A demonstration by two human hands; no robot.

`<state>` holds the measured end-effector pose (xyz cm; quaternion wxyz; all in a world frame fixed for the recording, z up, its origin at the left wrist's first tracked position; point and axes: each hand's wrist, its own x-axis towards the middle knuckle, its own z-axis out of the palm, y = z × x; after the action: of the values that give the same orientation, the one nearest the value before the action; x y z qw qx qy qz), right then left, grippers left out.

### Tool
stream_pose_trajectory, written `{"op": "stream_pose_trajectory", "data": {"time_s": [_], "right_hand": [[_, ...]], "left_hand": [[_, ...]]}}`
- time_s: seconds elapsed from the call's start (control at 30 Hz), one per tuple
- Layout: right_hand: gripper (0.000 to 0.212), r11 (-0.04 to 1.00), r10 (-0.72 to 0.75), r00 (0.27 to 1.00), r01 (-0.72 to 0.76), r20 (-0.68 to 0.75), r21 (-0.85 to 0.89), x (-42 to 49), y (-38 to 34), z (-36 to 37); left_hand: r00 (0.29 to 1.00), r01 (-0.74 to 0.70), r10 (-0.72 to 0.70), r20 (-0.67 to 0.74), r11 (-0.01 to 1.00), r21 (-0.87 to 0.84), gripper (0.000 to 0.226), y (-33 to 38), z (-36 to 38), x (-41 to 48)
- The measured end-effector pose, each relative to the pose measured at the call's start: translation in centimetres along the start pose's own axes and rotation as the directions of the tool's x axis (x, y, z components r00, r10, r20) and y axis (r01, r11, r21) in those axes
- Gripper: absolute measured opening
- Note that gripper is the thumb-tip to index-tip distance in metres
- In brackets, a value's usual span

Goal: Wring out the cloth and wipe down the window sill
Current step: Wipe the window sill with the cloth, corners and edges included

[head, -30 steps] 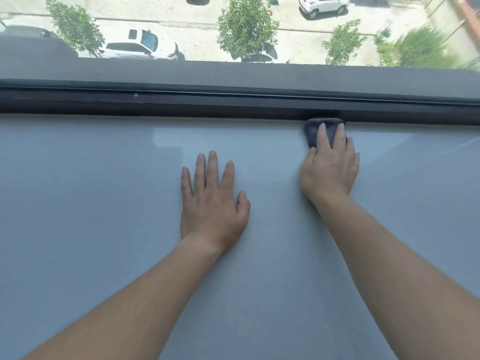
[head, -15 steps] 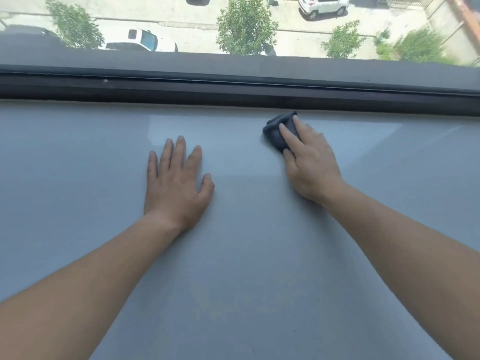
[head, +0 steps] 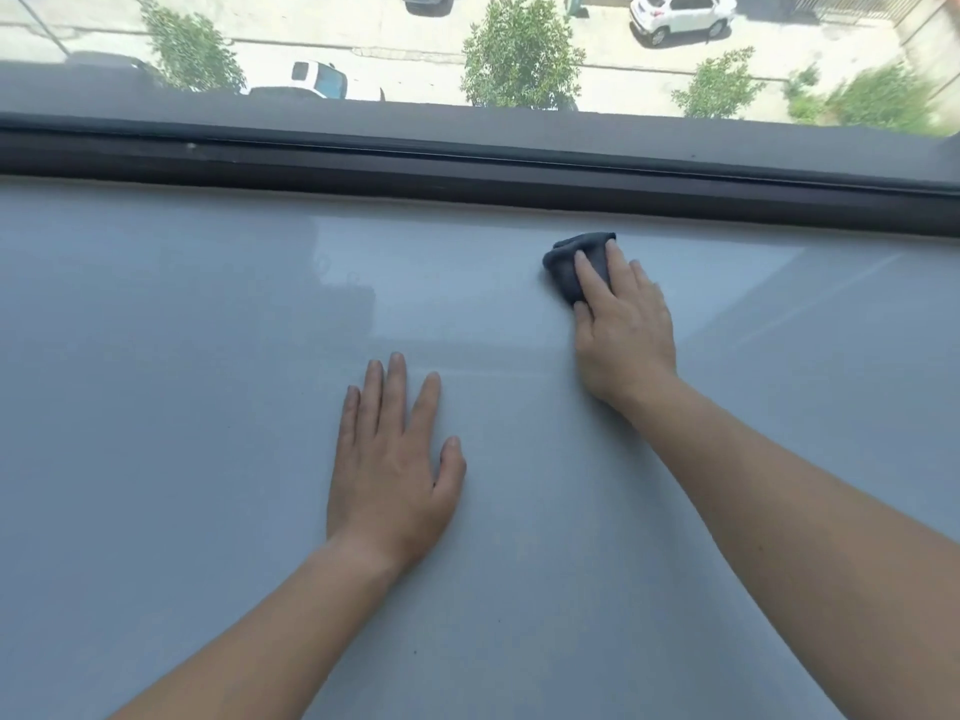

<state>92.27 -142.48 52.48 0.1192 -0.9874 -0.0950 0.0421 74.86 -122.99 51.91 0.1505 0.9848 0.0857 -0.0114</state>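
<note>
Nearest us, our left hand (head: 392, 459) lies flat on the pale grey window sill (head: 182, 407), palm down, fingers straight and slightly spread, holding nothing. Farther out and to the right, our right hand (head: 621, 330) presses down on a small dark grey cloth (head: 569, 265), fingers laid straight and close together over the bunched fabric. The cloth sits on the sill, just short of the dark window frame (head: 467, 171). Beyond the glass we see trees (head: 519, 54) and parked cars (head: 680, 15) below.

cloth (head: 565, 272) partly hidden under right hand (head: 623, 332), far-right shrubs (head: 883, 96) blurred
</note>
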Motion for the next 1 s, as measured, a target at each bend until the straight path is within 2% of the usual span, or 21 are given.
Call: {"op": "stream_pose_trajectory", "data": {"time_s": [0.07, 0.17, 0.2, 0.23, 0.3, 0.37, 0.4, 0.47, 0.53, 0.6, 0.63, 0.73, 0.8, 0.83, 0.93, 1.0], "right_hand": [[0.054, 0.999, -0.046, 0.999, 0.046, -0.021, -0.015, -1.9, -1.2, 0.5], [0.054, 0.944, -0.326, 0.943, 0.328, 0.073, -0.019, -5.9, -1.7, 1.1], [0.054, 0.925, -0.374, 0.921, 0.379, 0.105, -0.024, -6.1, -1.0, 0.8], [0.053, 0.927, -0.368, 0.922, 0.374, 0.121, -0.033, -5.5, 0.0, 0.5], [0.053, 0.979, -0.199, 0.976, 0.202, 0.085, -0.034, -3.8, 1.7, -0.1], [0.055, 1.0, -0.01, 1.0, 0.01, 0.005, 0.008, -3.8, 1.7, -0.2], [0.057, 1.0, 0.005, 0.999, -0.004, -0.036, 0.011, -4.8, 0.8, 0.1], [0.062, 0.993, -0.118, 0.992, 0.12, -0.051, 0.021, -8.5, -1.1, 1.1], [0.064, 0.955, -0.297, 0.955, 0.296, 0.01, 0.028, -12.1, -1.6, 1.8], [0.061, 0.925, -0.379, 0.924, 0.378, 0.053, 0.033, -12.2, -0.5, 1.6], [0.058, 0.936, -0.352, 0.934, 0.351, 0.056, 0.03, -11.4, 0.3, 1.4], [0.056, 0.993, -0.087, 0.996, 0.085, 0.024, 0.077, -9.3, 1.9, 0.7], [0.055, 0.996, -0.019, 0.999, 0.021, -0.031, 0.083, -10.7, 0.7, 0.7], [0.055, 0.995, -0.051, 0.998, 0.054, -0.043, 0.079, -12.2, -0.1, 0.9], [0.053, 0.963, -0.266, 0.964, 0.265, 0.022, 0.05, -17.2, -1.2, 1.7], [0.052, 0.944, -0.33, 0.942, 0.328, 0.059, 0.042, -17.3, 0.0, 1.4]], "left_hand": [[1.0, 0.013, -0.013, 0.001, 1.0, 0.021, 0.071, 0.1, 0.1, 0.0], [1.0, 0.02, -0.021, 0.01, 0.999, 0.041, 0.071, 0.3, 0.1, 0.0], [1.0, 0.025, -0.025, 0.013, 0.999, 0.043, 0.071, 0.3, 0.1, 0.0], [0.999, 0.03, -0.031, 0.013, 0.999, 0.045, 0.071, 0.3, 0.1, 0.0], [0.999, 0.032, -0.033, 0.016, 0.998, 0.05, 0.071, 0.3, 0.1, -0.1], [0.999, 0.032, -0.033, 0.019, 0.998, 0.046, 0.071, 0.4, 0.1, -0.1], [0.999, 0.036, -0.036, 0.013, 0.998, 0.042, 0.071, 0.4, 0.1, 0.0], [0.999, 0.04, -0.04, 0.003, 0.998, 0.043, 0.071, 0.4, 0.1, 0.1], [0.999, 0.039, -0.039, 0.0, 0.998, 0.042, 0.071, 0.5, 0.1, 0.1], [0.999, 0.042, -0.042, 0.002, 0.998, 0.037, 0.071, 0.5, 0.1, 0.0], [0.999, 0.044, -0.044, 0.003, 0.998, 0.038, 0.07, 0.5, 0.1, -0.1], [0.999, 0.041, -0.042, 0.014, 0.998, 0.04, 0.07, 0.6, 0.0, -0.2], [0.999, 0.047, -0.048, 0.017, 0.998, 0.038, 0.071, 0.6, -0.1, -0.2], [0.999, 0.048, -0.049, 0.014, 0.998, 0.038, 0.071, 0.6, -0.1, -0.1], [0.999, 0.044, -0.045, 0.011, 0.998, 0.042, 0.072, 0.7, -0.1, 0.0], [0.999, 0.042, -0.043, 0.014, 0.998, 0.035, 0.072, 0.8, -0.2, -0.1]]}}
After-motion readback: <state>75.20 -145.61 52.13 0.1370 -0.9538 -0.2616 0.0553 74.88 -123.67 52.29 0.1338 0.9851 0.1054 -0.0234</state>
